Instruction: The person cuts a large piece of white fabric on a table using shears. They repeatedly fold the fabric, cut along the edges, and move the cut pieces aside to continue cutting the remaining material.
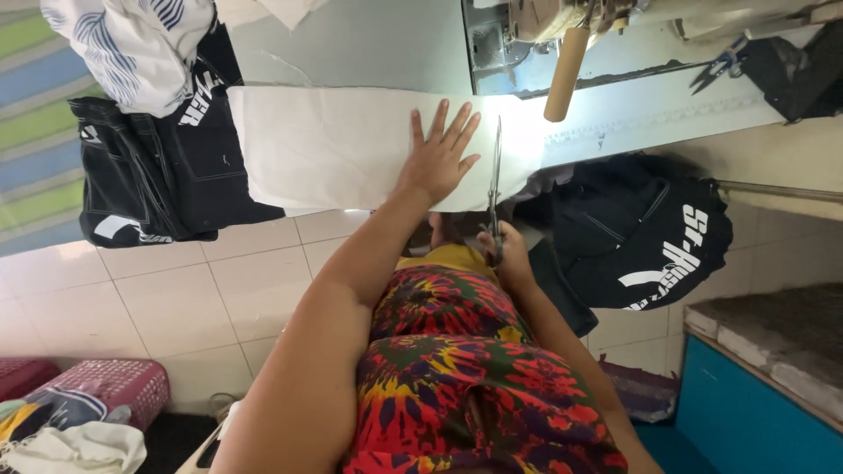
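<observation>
A long strip of white fabric (325, 145) lies across the sewing table. My left hand (439, 156) rests flat on it, fingers spread, pressing it down. My right hand (502, 254) grips the handles of long metal scissors (494, 189), whose blades run up across the cloth just right of my left hand. To the right of the blades the white cloth looks bright and washed out.
A sewing machine (562, 26) with a wooden handle (565, 75) stands at the back. Black printed garments (158, 167) hang at left, another black garment (650, 237) at right. Small snips (720, 66) lie on the table. A pink basket (105, 391) sits on the tiled floor.
</observation>
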